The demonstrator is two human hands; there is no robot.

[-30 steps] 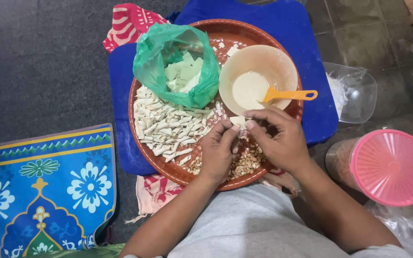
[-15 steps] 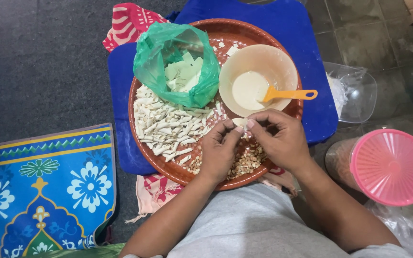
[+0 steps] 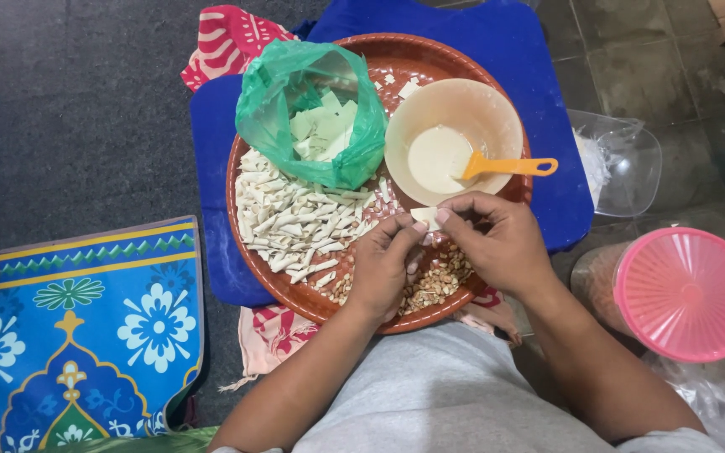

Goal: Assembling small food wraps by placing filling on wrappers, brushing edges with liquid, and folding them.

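Observation:
My left hand (image 3: 384, 264) and my right hand (image 3: 497, 239) meet over the near side of a round brown tray (image 3: 249, 252). Both pinch one small pale pastry piece (image 3: 426, 217) between their fingertips. Under the hands lies a heap of peanuts (image 3: 436, 285). A pile of folded pale pastry pieces (image 3: 291, 218) covers the tray's left part. Behind it a green plastic bag (image 3: 270, 109) holds flat pale pastry sheets (image 3: 322, 130). A beige bowl (image 3: 472, 105) with white paste (image 3: 436, 159) and an orange spatula (image 3: 509, 165) stands just beyond my right hand.
The tray rests on a blue mat (image 3: 505, 42) over red-and-white cloth (image 3: 228, 33). A jar with a pink lid (image 3: 685, 294) stands at the right, a clear plastic container (image 3: 627, 164) behind it. A blue flowered mat (image 3: 86, 327) lies at the left on dark floor.
My fingers have shifted slightly on the pastry piece; the hands stay in the same spot over the tray. Nothing else has moved.

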